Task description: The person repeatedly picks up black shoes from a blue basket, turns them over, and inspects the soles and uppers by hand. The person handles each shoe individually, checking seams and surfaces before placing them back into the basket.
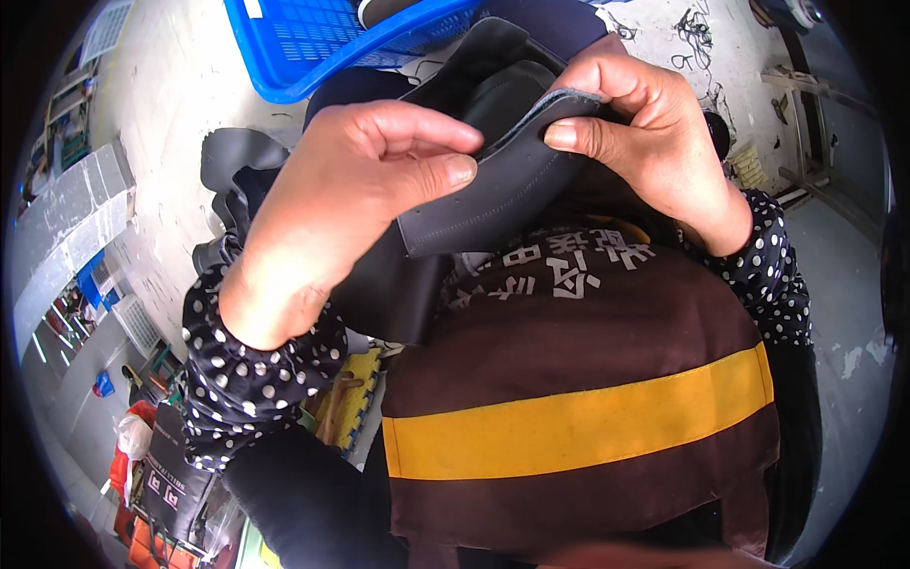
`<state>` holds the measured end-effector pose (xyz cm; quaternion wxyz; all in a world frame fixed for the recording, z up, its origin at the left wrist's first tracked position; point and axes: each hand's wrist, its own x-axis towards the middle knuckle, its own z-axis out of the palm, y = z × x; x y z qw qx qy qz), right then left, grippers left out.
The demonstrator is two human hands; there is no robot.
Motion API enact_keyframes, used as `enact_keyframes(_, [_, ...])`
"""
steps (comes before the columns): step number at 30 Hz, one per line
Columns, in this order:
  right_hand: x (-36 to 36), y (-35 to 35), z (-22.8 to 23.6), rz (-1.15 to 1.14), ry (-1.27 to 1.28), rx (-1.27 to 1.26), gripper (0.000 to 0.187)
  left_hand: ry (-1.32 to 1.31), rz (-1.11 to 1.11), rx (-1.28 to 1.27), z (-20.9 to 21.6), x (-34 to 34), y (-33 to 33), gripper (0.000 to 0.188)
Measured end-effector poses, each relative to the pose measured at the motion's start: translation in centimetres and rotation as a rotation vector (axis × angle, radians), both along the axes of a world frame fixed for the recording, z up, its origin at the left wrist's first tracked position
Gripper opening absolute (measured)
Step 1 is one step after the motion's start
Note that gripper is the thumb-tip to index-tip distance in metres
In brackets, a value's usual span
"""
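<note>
While your right hand (630,128) is clamping the upper edge of the black stitched piece (498,204) near the brown cloth (569,346), your left hand (351,171) is straddling that edge with thumb and forefinger; whether it is squeezing, I cannot tell.

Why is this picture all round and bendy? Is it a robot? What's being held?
No robot, just a person's bare left hand and right hand. This one picture comes from a camera on the person's head, looking down; its very wide lens bends things. The right hand pinches the edge of a black, leathery-looking piece; the left hand has its fingertips at that edge. Below is a brown apron with a yellow stripe. Ahead is a blue basket, and dark stringy scraps lie on the pale floor.
</note>
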<state>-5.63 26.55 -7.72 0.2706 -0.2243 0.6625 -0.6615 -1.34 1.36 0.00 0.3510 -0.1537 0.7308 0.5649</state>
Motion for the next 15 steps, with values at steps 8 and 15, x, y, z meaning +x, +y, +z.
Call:
enact_keyframes(8, [0.16,-0.38,-0.73,-0.095,0.097,-0.087,0.006,-0.097,0.045,0.109,-0.38,-0.72,-0.80,0.034])
enact_keyframes(15, [-0.01,0.04,-0.80,-0.005,-0.079,-0.126,0.013,-0.116,0.042,0.108,-0.76,-0.69,-0.95,0.035])
